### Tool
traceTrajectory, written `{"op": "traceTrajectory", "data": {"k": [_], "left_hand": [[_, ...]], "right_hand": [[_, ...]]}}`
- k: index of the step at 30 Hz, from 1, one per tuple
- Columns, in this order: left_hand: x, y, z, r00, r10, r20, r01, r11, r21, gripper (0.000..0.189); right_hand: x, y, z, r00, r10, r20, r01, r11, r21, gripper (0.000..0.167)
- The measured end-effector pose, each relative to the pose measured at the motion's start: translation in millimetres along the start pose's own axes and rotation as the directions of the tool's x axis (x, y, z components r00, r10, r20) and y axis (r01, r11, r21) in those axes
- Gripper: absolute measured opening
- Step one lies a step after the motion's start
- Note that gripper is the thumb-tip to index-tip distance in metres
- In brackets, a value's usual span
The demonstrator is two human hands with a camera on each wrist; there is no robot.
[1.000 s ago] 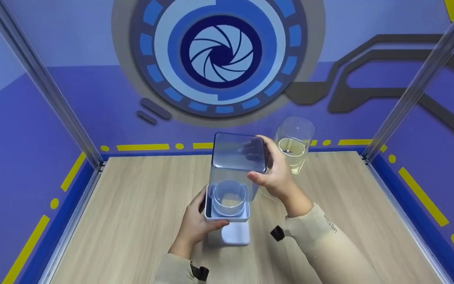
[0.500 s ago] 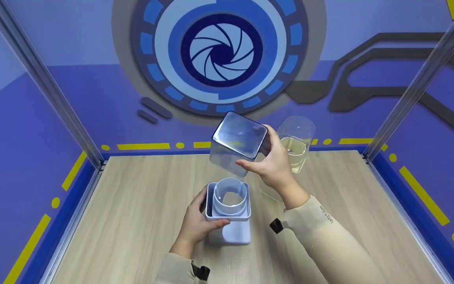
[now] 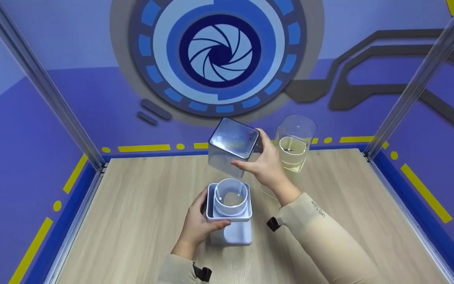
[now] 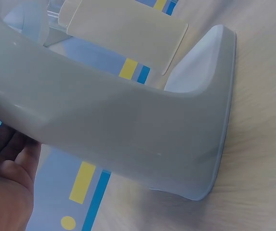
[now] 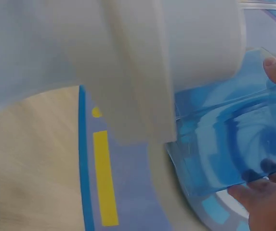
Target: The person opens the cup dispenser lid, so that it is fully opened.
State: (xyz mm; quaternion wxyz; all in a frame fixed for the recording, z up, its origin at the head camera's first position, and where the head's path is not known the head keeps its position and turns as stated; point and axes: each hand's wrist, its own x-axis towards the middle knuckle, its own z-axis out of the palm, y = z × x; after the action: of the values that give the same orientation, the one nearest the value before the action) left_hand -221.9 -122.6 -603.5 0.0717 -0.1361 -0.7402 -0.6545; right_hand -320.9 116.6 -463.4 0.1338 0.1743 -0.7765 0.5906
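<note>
A white pet feeder base (image 3: 238, 233) stands upright on the table, a square rim and round collar (image 3: 231, 197) at its top. My left hand (image 3: 196, 227) grips it just below the rim, thumb across the near side and fingers on its left. In the left wrist view the curved body of the base (image 4: 113, 110) runs down to a foot at the wood. Up beyond the collar, my right hand (image 3: 268, 161) holds a clear blue-tinted square tank (image 3: 233, 140) by its right side, turned at an angle. The right wrist view shows the thumb and fingers on opposite sides of the tank (image 5: 234, 144).
At the back right stands another clear tank (image 3: 296, 128) with a yellowish round collar (image 3: 292, 146) inside. A cream body (image 4: 128, 33) shows beyond the white base in the left wrist view. Blue printed walls and metal posts (image 3: 412, 86) bound the wooden table (image 3: 132, 221).
The tank has risen off the collar, moved away from me and turned, so the collar now shows uncovered. My left hand and the white base have stayed in place.
</note>
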Motion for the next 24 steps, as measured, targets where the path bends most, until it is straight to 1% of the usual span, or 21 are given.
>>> {"op": "traceTrajectory", "data": {"k": [3,6,10,13,18,24], "left_hand": [[0.4,-0.8,-0.2,1.000,0.006,0.002,-0.006,1.000,-0.003,0.131],[0.4,-0.5,-0.1,1.000,-0.004,0.003,0.004,1.000,-0.003,0.130],[-0.5,0.5,-0.5,1.000,-0.010,0.000,0.010,1.000,-0.002,0.129],[-1.5,0.7,-1.2,1.000,-0.010,-0.007,0.010,1.000,-0.003,0.132],[-0.8,0.3,-1.8,1.000,-0.017,-0.007,0.017,1.000,-0.006,0.133],[0.0,-1.9,0.1,1.000,-0.006,-0.001,0.006,1.000,0.007,0.130]], "right_hand": [[1.2,6,2,0.999,0.032,0.011,-0.031,0.998,-0.046,0.119],[2.1,14,4,0.997,0.072,0.021,-0.070,0.996,-0.049,0.121],[1.7,23,9,0.994,0.109,0.013,-0.108,0.993,-0.038,0.123],[1.4,32,13,0.993,0.116,0.018,-0.115,0.993,-0.037,0.122],[0.2,50,19,0.993,0.113,0.025,-0.110,0.991,-0.080,0.119],[-7.4,75,28,0.987,0.158,0.036,-0.155,0.984,-0.087,0.122]]}}
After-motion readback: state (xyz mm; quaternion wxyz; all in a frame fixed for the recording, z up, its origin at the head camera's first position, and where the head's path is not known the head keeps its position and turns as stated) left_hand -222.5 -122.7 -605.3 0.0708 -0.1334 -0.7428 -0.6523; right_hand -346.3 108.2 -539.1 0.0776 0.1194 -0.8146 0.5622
